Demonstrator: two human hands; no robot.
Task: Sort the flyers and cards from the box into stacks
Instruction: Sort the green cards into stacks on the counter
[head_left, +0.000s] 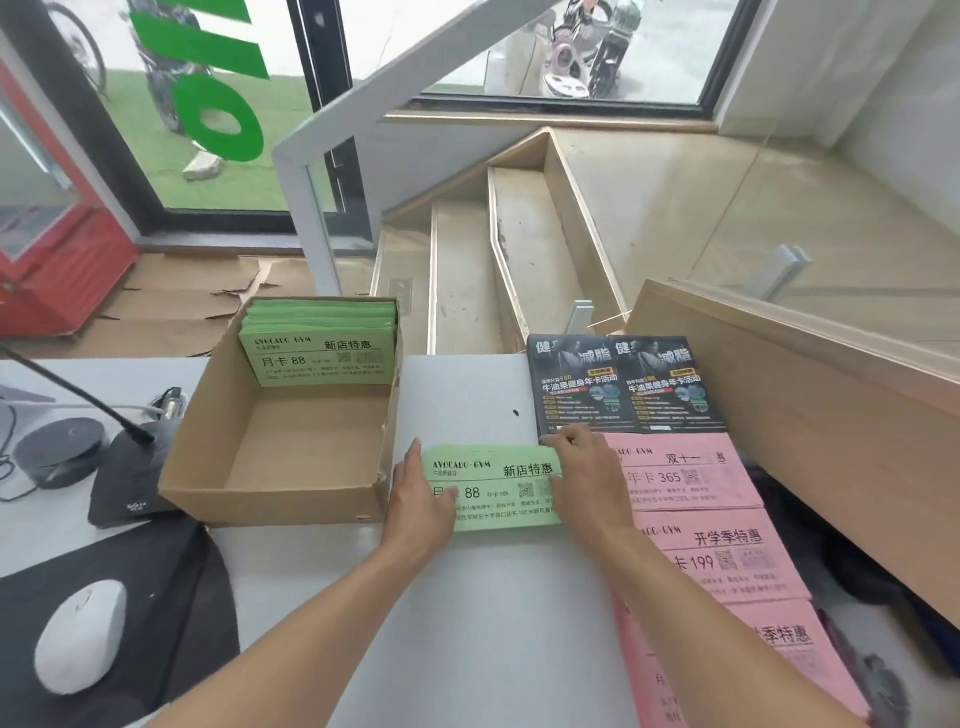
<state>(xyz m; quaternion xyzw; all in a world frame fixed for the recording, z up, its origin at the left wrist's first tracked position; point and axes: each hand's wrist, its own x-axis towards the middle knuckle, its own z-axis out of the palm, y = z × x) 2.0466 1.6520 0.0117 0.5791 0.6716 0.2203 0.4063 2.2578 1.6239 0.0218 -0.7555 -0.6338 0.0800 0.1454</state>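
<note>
White desk top (483, 613) by a stairwell and glass door. Left hand (415, 506) lies flat, fingers straight, on the left end of a green flyer stack (493, 488) just right of the cardboard box (270, 483); it covers part of the print. Right hand (589, 480) rests on the stack's right end, fingers loosely bent; a pinch cannot be confirmed. Box holds more green flyers (322, 343) leaning against its far wall, near half bare. Dark flyers (623, 384) sit beyond the right hand; pink cards (711, 525) run down the right, the nearest cut off by the frame edge. Mouse (80, 634) at left.
</note>
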